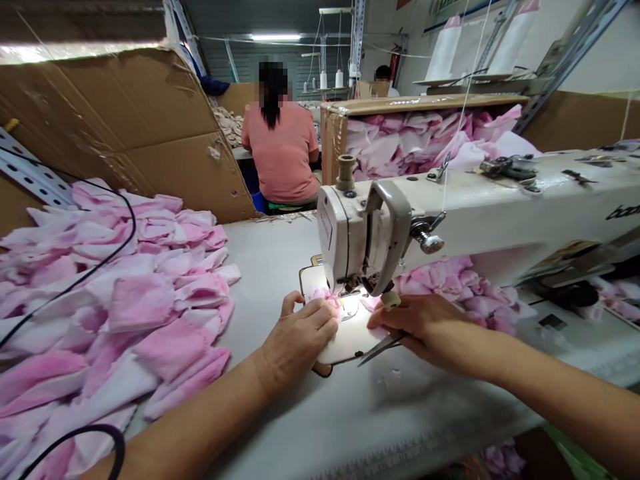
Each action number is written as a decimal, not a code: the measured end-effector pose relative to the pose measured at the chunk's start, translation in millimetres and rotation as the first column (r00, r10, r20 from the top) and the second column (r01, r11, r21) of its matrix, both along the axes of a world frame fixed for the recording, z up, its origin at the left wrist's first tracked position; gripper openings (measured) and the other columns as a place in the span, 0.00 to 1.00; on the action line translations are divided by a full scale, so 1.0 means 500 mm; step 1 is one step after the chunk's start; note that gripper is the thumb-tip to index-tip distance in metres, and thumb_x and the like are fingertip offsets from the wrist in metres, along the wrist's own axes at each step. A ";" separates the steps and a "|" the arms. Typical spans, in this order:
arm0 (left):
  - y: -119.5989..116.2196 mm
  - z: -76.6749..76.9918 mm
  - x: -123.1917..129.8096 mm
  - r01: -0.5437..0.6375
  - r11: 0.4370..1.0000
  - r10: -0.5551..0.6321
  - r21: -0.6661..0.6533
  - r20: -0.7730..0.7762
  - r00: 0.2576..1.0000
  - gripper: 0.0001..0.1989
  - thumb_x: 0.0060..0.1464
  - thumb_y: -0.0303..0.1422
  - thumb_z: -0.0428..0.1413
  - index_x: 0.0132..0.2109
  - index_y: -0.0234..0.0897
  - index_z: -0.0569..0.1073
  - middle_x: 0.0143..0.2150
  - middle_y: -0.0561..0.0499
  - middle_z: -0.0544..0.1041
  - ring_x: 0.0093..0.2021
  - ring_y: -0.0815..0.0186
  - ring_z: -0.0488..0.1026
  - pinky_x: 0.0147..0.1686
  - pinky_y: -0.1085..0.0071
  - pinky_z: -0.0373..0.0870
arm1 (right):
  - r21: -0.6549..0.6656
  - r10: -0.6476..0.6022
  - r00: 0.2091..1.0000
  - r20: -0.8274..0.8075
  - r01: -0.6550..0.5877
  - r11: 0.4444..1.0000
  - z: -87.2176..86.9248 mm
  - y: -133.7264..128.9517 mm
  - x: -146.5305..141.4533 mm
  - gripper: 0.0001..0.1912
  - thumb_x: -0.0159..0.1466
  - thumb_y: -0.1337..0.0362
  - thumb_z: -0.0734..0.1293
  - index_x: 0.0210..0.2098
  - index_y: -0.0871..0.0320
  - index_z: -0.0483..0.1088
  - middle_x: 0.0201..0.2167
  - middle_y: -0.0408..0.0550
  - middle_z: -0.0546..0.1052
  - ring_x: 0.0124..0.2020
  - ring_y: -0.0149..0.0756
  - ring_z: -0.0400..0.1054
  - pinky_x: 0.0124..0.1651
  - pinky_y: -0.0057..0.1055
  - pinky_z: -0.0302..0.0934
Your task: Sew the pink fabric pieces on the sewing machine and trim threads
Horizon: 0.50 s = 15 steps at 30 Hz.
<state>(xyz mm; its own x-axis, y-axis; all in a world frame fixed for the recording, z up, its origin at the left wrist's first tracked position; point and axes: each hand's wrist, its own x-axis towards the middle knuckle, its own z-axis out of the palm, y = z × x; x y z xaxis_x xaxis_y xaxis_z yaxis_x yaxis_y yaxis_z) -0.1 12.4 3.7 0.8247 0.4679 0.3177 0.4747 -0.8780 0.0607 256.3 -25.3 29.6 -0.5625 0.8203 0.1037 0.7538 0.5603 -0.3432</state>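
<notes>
A white sewing machine [350, 227] stands over a lit metal plate [340, 347] set in the table. Just left of its needle area, my left hand [303, 333] has its fingers closed on a small pink and white fabric piece [325, 295]. My right hand [430, 327] is to the right of the needle area, wrapped round a pair of scissors [381, 348] whose blades point down and left. Its fingertips are close to another bit of pink fabric [369, 304]. The needle tip is hard to make out behind the machine head.
A large heap of pink and white fabric pieces [150, 300] covers the table's left side. More pieces [445, 283] lie behind my right hand. Cardboard [125, 127] and a filled box [334, 137] stand behind. A person in a coral shirt [280, 150] sits beyond. Black cable [133, 227] crosses the left.
</notes>
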 end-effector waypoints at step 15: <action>-0.076 0.063 0.032 0.014 0.551 0.399 -0.834 0.278 0.874 0.13 0.61 0.39 0.51 0.39 0.35 0.74 0.39 0.47 0.71 0.36 0.66 0.69 0.32 0.72 0.67 | 0.038 0.154 0.897 -0.415 -0.152 0.988 -0.011 -0.016 -0.052 0.09 0.65 0.72 0.62 0.42 0.54 0.69 0.33 0.41 0.76 0.35 0.30 0.68 0.38 0.27 0.59</action>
<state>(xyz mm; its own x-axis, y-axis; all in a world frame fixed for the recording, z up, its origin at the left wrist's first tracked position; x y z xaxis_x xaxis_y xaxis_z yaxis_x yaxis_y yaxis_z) 15.9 -25.7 35.2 0.5727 0.8197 -0.0101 0.3732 -0.2497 0.8935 230.0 -33.5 24.2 -0.5861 0.7265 0.3586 0.4483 0.6595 -0.6034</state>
